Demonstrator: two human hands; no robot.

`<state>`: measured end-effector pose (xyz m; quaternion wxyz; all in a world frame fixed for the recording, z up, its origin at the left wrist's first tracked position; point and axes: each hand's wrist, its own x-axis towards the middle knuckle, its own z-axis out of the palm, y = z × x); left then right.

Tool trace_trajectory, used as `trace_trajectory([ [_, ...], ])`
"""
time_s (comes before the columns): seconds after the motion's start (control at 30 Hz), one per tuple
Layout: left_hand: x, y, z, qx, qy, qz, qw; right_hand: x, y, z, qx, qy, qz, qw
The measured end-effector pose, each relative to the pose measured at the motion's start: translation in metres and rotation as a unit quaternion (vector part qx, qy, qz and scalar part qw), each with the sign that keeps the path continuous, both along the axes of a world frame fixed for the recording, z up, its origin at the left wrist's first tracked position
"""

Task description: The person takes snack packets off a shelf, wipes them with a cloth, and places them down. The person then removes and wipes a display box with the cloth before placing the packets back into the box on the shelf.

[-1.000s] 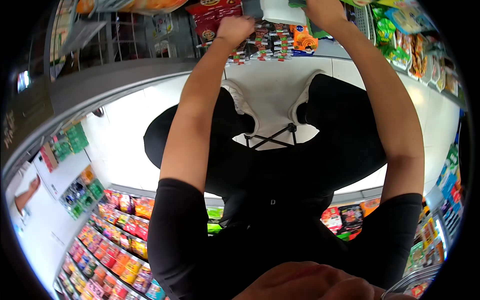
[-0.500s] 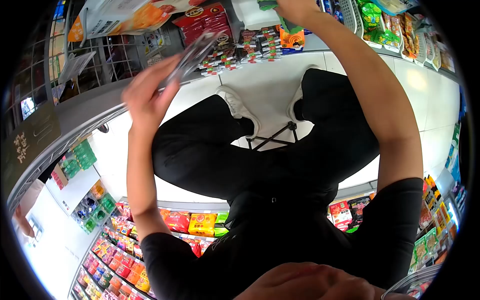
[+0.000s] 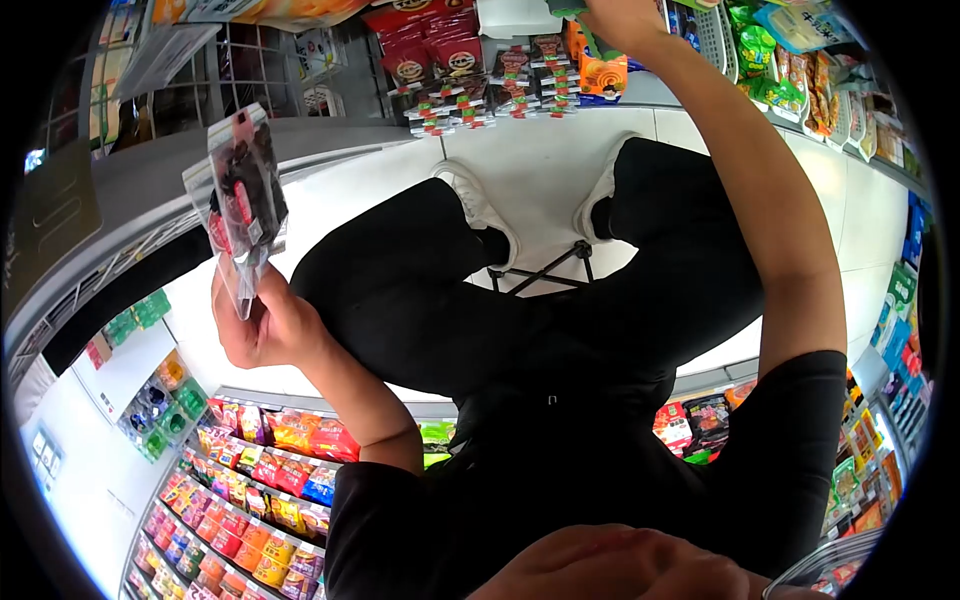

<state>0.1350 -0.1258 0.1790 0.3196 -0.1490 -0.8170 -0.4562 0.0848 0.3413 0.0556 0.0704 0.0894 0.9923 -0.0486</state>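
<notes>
On the left, my left hand (image 3: 262, 325) grips the lower end of a clear plastic package (image 3: 243, 190) with dark contents and red labels, held upright away from the shelf. My right hand (image 3: 622, 22) is at the top edge of the view, its fingers closed on a green item (image 3: 597, 38) that is only partly visible. Below it is an orange packet (image 3: 603, 76). Small dark packets (image 3: 513, 80) with red and green edges lie in rows along the shelf front, beside red bags (image 3: 455, 45). A white container (image 3: 518, 18) stands behind them.
A wire rack (image 3: 235, 65) is at the upper left. White baskets of snacks (image 3: 780, 75) line the upper right. Behind me are shelves of colourful bags (image 3: 235, 530). My legs and a black folding-stool frame (image 3: 545, 272) are over the white floor (image 3: 540, 185).
My left hand has left the shelf by the red bags and moved left and toward me, now with the clear package upright in it. My right hand stays near the green item.
</notes>
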Motion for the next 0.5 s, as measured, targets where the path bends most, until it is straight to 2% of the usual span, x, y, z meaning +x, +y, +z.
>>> trace_trajectory([
  [0.03, 0.001, 0.002, 0.001, -0.003, 0.003, -0.001, 1.0, -0.001, 0.001, -0.003, 0.007, 0.051, 0.022, 0.998],
  [0.13, 0.001, 0.003, 0.0, 0.002, 0.015, 0.005, 1.0, -0.016, 0.016, -0.026, 0.066, 0.095, 0.095, 0.989],
  [0.23, 0.003, -0.003, -0.002, 0.03, 0.008, 0.013, 0.999, -0.033, 0.028, -0.044, 0.097, -0.005, 0.099, 0.99],
  [0.33, 0.004, 0.003, 0.001, 0.077, -0.002, 0.029, 0.997, -0.032, 0.035, -0.051, 0.061, -0.02, 0.07, 0.995],
  [0.37, 0.002, 0.006, 0.001, 0.097, 0.0, 0.035, 0.995, -0.037, 0.043, -0.062, 0.045, -0.054, 0.081, 0.994],
  [0.5, -0.008, 0.009, 0.002, 0.157, 0.005, 0.0, 0.988, -0.062, 0.065, -0.112, 0.016, -0.05, 0.115, 0.992],
])
